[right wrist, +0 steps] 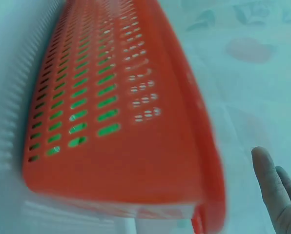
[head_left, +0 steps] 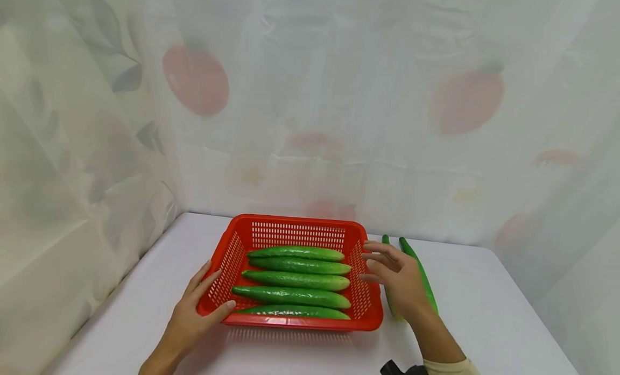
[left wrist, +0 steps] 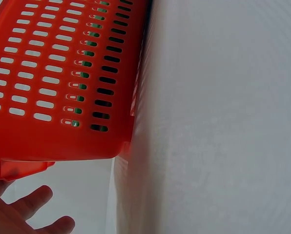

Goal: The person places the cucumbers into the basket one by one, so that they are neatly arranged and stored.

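Note:
A red plastic basket (head_left: pixel 310 325) with slotted walls stands on the table, holding several green cucumbers (head_left: pixel 295 295) in a row. At its front left corner is my left hand (head_left: pixel 194 310), the fingers spread along the left rim and the thumb over the front corner. In the left wrist view, the visible fingers (left wrist: pixel 32 201) are apart from the basket's wall. My right hand (head_left: pixel 399 278) hovers by the right rim, its fingers loosely bent and holding nothing. In the right wrist view, the fingers (right wrist: pixel 270 175) show beyond the rim.
Two more cucumbers (head_left: pixel 420 267) lie on the table to the right of the basket, partly hidden by my right hand and forearm. A white table (head_left: pixel 489 310) carries everything. Patterned curtains (head_left: pixel 339 95) hang behind and at both sides. A dark object (head_left: pixel 391 368) shows near my right wrist.

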`<act>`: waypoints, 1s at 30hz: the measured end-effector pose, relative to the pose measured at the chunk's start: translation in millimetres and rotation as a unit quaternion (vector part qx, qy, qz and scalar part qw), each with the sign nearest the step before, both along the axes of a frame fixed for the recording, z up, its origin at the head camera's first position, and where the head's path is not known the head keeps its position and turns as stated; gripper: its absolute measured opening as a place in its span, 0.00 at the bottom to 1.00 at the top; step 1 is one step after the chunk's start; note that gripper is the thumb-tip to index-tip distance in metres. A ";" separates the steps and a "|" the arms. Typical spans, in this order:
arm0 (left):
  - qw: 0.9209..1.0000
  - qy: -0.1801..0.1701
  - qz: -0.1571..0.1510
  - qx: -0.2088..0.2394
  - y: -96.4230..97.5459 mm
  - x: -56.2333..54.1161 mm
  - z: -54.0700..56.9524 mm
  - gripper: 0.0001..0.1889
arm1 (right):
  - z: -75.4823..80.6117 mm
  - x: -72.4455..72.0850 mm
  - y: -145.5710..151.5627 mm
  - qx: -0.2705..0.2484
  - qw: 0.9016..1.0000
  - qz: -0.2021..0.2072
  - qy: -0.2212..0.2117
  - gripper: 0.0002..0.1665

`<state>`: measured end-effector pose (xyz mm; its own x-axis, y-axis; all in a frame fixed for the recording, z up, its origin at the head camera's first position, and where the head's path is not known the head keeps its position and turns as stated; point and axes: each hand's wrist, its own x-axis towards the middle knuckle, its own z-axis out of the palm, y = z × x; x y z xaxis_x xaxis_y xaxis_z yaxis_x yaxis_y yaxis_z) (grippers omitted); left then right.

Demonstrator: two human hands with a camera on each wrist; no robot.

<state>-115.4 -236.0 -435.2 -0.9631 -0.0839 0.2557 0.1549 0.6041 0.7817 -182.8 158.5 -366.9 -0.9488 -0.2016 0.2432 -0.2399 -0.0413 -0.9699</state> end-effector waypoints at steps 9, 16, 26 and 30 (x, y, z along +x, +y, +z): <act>1.000 0.001 -0.002 0.004 0.4 0.0 1.4 0.38 | 12.9 15.6 23.4 0.043 0.997 -0.054 0.024 0.18; 1.000 0.001 0.001 0.002 0.3 0.4 1.5 0.38 | 14.4 23.0 42.8 0.024 0.994 -0.083 0.066 0.19; 1.000 -0.001 -0.001 0.006 0.2 0.6 2.1 0.38 | 15.4 30.9 65.4 0.038 0.984 -0.162 0.068 0.21; 1.000 -0.002 -0.002 0.006 0.0 0.4 1.5 0.38 | 10.5 32.5 74.9 0.042 0.980 -0.188 0.055 0.22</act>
<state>-115.0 -236.0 -433.7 -0.9644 -0.0836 0.2508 0.1540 0.5936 0.7899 -150.3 233.4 -356.4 -0.9287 0.1333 0.3460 -0.3266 0.1479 -0.9335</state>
